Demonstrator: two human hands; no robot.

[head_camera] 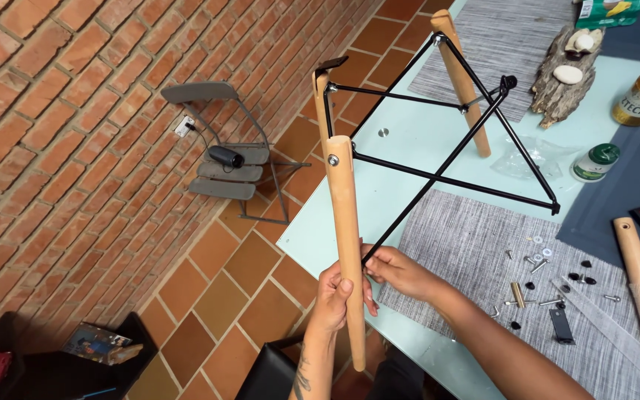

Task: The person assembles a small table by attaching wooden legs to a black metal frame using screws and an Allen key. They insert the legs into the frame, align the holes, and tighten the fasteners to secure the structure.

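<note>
left hand (pixel 332 296) grips the wooden leg (pixel 345 237); right hand (pixel 398 270) pinches a black rod (pixel 438 192) (above the table (pixel 409 141)).

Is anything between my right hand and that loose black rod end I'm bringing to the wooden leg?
Nothing visible. The right hand already has its fingers at the lower end of the black rod, right beside the wooden leg that the left hand grips. The screws and washers lie apart on the grey placemat.
</note>
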